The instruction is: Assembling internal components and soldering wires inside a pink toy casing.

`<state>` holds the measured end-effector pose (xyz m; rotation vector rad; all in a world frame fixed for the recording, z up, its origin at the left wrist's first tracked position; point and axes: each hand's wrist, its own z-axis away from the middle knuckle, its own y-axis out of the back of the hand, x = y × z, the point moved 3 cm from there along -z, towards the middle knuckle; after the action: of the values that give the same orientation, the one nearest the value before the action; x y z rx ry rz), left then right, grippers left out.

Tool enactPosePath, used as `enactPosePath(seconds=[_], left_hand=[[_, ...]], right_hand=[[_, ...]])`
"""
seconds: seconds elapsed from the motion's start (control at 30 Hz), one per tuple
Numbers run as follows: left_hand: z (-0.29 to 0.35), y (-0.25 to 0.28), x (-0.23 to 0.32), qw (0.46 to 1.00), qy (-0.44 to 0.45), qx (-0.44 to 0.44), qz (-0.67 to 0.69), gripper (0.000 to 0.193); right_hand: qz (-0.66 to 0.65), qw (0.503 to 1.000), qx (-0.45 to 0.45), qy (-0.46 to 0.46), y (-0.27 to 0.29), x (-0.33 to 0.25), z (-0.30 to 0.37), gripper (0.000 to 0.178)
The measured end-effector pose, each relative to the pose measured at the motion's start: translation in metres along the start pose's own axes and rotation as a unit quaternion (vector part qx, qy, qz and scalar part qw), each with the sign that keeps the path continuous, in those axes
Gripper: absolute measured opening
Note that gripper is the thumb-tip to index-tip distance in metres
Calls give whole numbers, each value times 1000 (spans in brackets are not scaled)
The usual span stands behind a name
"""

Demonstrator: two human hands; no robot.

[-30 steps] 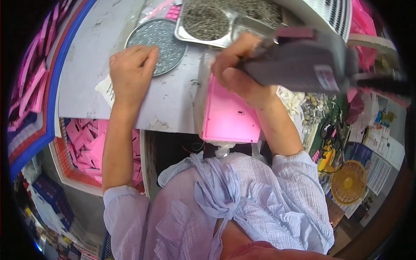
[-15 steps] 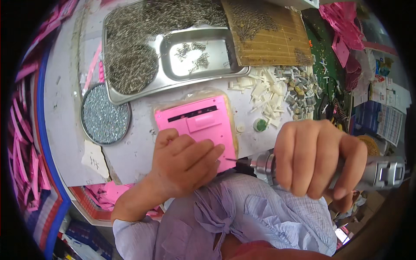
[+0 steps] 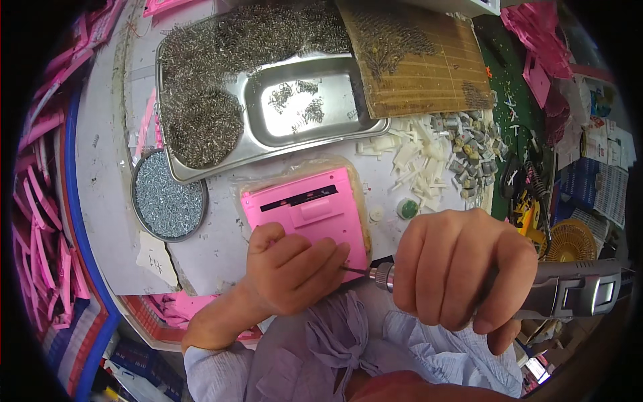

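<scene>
In front of me a pink plastic housing [image 3: 315, 211] with a dark slot and several small holes lies on a pad in clear plastic wrap [image 3: 288, 169]. My left hand [image 3: 295, 268] rests over its near part, fingers curled and pressed together; whatever they pinch is hidden. Wrapped in my right hand [image 3: 465, 268] is a grey electric screwdriver [image 3: 569, 288], held sideways. Its thin dark bit points left, the tip right beside my left fingertips at the housing's near right corner.
Beyond the housing stands a metal tray [image 3: 228, 157] heaped with small springs, a piece of cardboard [image 3: 415, 67] over its right side. A round dish of screws [image 3: 171, 194] sits left. White plastic parts [image 3: 415, 154] and small motors [image 3: 475, 151] lie right, near a green-topped cap [image 3: 406, 209].
My right hand and the screwdriver have moved left and slightly down, bringing the bit closer under my left fingertips. The whole view has shifted a little; the housing stays in place.
</scene>
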<state>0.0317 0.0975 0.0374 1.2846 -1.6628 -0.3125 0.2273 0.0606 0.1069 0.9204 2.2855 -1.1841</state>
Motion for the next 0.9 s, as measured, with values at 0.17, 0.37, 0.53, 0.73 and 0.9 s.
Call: enactPosePath(seconds=[0.17, 0.37, 0.53, 0.73, 0.9], left_hand=[[5, 6, -2, 1000, -14, 10, -16, 34], [19, 9, -3, 998, 3, 45, -31, 31], [35, 26, 9, 997, 49, 50, -22, 30], [102, 63, 1, 904, 309, 280, 99, 10], [153, 47, 11, 837, 392, 315, 216, 15]], right_hand=[[-15, 1000, 0, -3, -2, 5, -2, 25], [-1, 998, -16, -54, -3, 13, -8, 25], [23, 997, -27, -67, -23, 30, -6, 23], [150, 982, 4, -112, -61, 60, 6, 35], [219, 961, 23, -168, -85, 86, 16, 37]])
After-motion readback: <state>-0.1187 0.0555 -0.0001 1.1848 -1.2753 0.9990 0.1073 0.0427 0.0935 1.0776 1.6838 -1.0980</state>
